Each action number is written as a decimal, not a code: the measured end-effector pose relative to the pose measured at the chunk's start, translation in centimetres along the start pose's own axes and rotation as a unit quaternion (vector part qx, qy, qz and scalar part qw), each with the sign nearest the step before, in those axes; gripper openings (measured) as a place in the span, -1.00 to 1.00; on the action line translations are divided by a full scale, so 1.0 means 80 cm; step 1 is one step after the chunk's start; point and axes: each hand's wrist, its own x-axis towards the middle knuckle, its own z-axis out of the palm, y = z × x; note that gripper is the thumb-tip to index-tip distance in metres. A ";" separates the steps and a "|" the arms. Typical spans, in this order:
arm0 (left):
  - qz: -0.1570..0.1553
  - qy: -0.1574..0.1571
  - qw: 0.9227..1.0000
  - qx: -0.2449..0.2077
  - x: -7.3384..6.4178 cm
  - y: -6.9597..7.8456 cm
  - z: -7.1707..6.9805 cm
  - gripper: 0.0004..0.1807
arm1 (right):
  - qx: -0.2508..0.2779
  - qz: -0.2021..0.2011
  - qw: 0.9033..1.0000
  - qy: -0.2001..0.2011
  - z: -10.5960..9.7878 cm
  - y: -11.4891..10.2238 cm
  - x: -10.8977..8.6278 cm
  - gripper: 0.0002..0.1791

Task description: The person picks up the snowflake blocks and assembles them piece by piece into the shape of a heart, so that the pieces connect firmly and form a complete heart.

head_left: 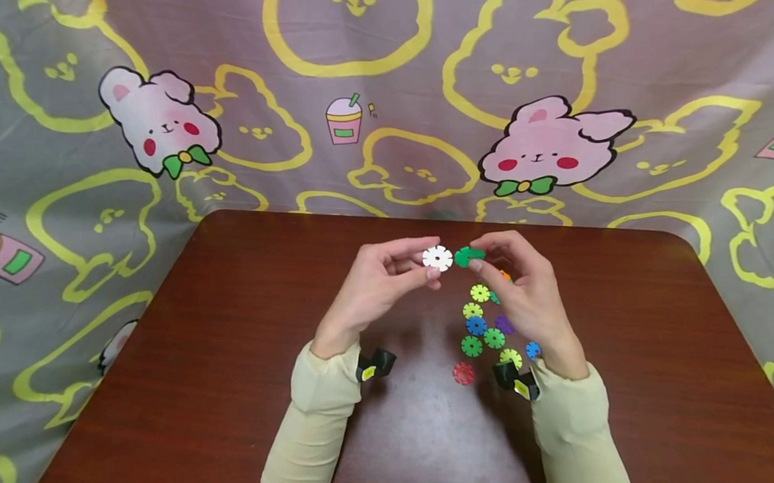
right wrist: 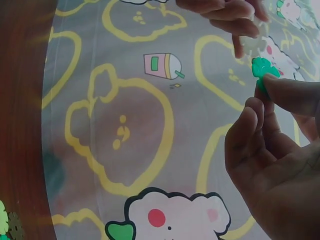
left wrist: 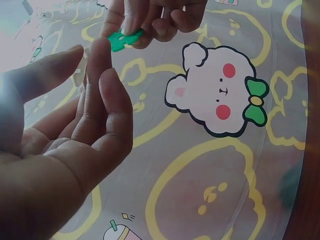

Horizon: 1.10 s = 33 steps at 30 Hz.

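Observation:
My left hand point(head_left: 376, 284) pinches a white notched plastic disc point(head_left: 437, 252) between thumb and fingers, above the table. Facing it, my right hand point(head_left: 534, 292) pinches a green notched disc point(head_left: 464, 256), partly covered by the fingertips. A narrow gap separates the two discs in the head view. The right wrist view shows the green disc point(right wrist: 264, 68) just below the pale disc point(right wrist: 255, 44). From the left wrist, the green disc point(left wrist: 122, 40) is visible beyond the left fingertips, while the white one is mostly hidden. Whether the green part is one disc or two joined, I cannot tell.
On the brown table point(head_left: 204, 382), loose notched discs lie below and beside the right hand: a red one point(head_left: 463, 373), a blue one point(head_left: 476, 326), a purple one point(head_left: 504, 325), several green and yellow. A patterned curtain point(head_left: 397, 175) hangs around the table's back and sides.

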 end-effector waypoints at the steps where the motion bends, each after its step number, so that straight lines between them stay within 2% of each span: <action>1: 0.001 -0.002 1.000 0.002 0.000 0.000 0.000 -0.56 | -0.002 -0.002 1.000 -0.001 0.000 0.000 0.000 -0.73; 9: 0.003 -0.033 0.999 -0.014 0.002 -0.002 -0.002 -0.56 | -0.003 -0.015 1.000 -0.006 0.003 -0.001 0.000 -0.72; 19: -0.006 -0.029 0.999 -0.018 0.002 -0.005 -0.002 -0.60 | 0.016 -0.044 0.999 0.019 0.009 -0.004 0.001 -0.66; 26: -0.009 -0.027 1.000 -0.010 0.003 -0.009 -0.005 -0.62 | 0.051 -0.046 0.997 0.041 0.015 0.002 0.002 -0.67; 33: -0.004 -0.023 0.999 -0.024 0.009 -0.014 -0.006 -0.62 | 0.073 -0.048 0.994 0.068 0.023 0.006 0.004 -0.70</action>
